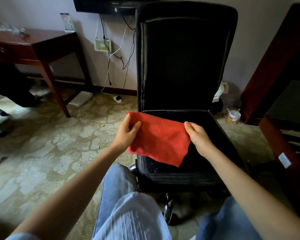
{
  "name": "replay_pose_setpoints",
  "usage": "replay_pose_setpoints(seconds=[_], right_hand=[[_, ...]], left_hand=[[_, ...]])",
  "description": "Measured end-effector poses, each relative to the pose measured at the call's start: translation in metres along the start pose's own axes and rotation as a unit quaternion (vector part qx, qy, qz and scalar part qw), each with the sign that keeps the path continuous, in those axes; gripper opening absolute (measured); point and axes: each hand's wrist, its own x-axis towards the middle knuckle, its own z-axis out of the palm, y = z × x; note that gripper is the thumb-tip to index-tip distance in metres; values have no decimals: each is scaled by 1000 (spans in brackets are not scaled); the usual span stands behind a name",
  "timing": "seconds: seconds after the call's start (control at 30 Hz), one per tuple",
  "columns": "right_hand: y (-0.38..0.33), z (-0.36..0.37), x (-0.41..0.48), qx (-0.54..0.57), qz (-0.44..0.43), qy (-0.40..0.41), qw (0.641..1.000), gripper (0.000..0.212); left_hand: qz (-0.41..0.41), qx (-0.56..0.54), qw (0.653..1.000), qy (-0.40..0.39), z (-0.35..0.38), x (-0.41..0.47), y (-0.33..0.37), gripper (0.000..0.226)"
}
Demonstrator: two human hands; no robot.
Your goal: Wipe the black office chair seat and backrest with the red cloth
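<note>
Red cloth (160,139): we hold it spread out over the left half of the seat (210,153).
Left hand (127,131): our grip pinches the cloth's left edge.
Right hand (198,135): our grip pinches its right edge.
Backrest (184,63): upright behind the seat, apart from the cloth.
Surroundings: a wooden surface (42,38) stands left, cables (111,54) hang on the wall, and patterned carpet (59,144) lies below.

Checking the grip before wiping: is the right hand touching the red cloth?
Touching. The head view shows the right hand pinching a top corner of the red cloth.
</note>
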Motion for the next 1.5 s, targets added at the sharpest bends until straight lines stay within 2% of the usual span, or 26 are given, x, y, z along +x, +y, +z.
replay_pose_setpoints(seconds=[0.07, 0.17, 0.2, 0.27, 0.37, 0.43, 0.5, 0.57, 0.63, 0.7, 0.77, 0.83, 0.93, 1.03, 1.07, 1.13, 1.2, 1.27, 1.33, 1.4, 1.5], right_hand=[[2, 7, 3, 17, 33, 35, 999, 31], [7, 25, 4, 49, 102, 72, 991, 32], [8, 32, 4, 82, 129, 72, 986, 33], [8, 46, 4, 165, 191, 50, 966, 27], [5, 58, 2, 256, 242, 23, 936, 25], [7, 59, 1, 261, 239, 4, 935, 30], [13, 57, 0, 215, 223, -8, 951, 28], [22, 54, 2, 193, 211, 10, 958, 15], [26, 50, 4, 226, 224, 21, 948, 8], [24, 51, 5, 283, 232, 9, 931, 11], [19, 57, 5, 326, 229, -21, 917, 12], [13, 66, 5, 348, 214, -52, 911, 14], [9, 76, 11, 343, 180, -88, 918, 19], [12, 79, 19, 343, 180, -136, 912, 21], [16, 81, 23, 330, 174, -134, 918, 23], [27, 87, 29, 268, 134, -77, 951, 25], [41, 93, 36, 149, 79, -8, 986, 26], [59, 101, 47, 4, 60, -16, 998, 23], [79, 111, 60, -173, 64, -68, 980, 31], [92, 118, 70, -322, 40, -98, 941, 37], [105, 123, 85, -407, 26, -136, 903, 44]], left_hand=[[-15, 49, 999, 8, 7, 4, -5, 6], [-29, 185, 982, 35, 24, 5, -9, 8], [-33, 211, 977, 24, 31, 3, -6, 6], [-13, 237, 971, -29, 50, -7, 4, 25], [18, 239, 960, -143, 78, -26, 13, 49], [12, 248, 948, -200, 84, -33, 10, 56], [44, 203, 946, -249, 79, -36, 4, 46], [72, 124, 952, -271, 74, -38, -5, 29], [30, 18, 972, -231, 68, -41, -15, 28], [-8, -35, 985, -169, 64, -40, -29, 51], [-36, -73, 981, -178, 64, -39, -40, 79], [-26, -130, 972, -192, 71, -40, -46, 87], [-64, -180, 976, -100, 85, -39, -56, 73], [-208, -288, 935, 19, 88, -29, -61, 30], [-253, -314, 914, 41, 89, -24, -66, 23], [-330, -351, 873, 74, 89, -16, -79, 21], [-397, -406, 816, 109, 87, -9, -90, 26], [-447, -463, 755, 123, 83, 1, -94, 33], [-457, -499, 728, 107, 75, 10, -94, 32], [-450, -511, 728, 82, 71, 14, -94, 25], [-477, -492, 728, 38, 67, 17, -102, 20]])
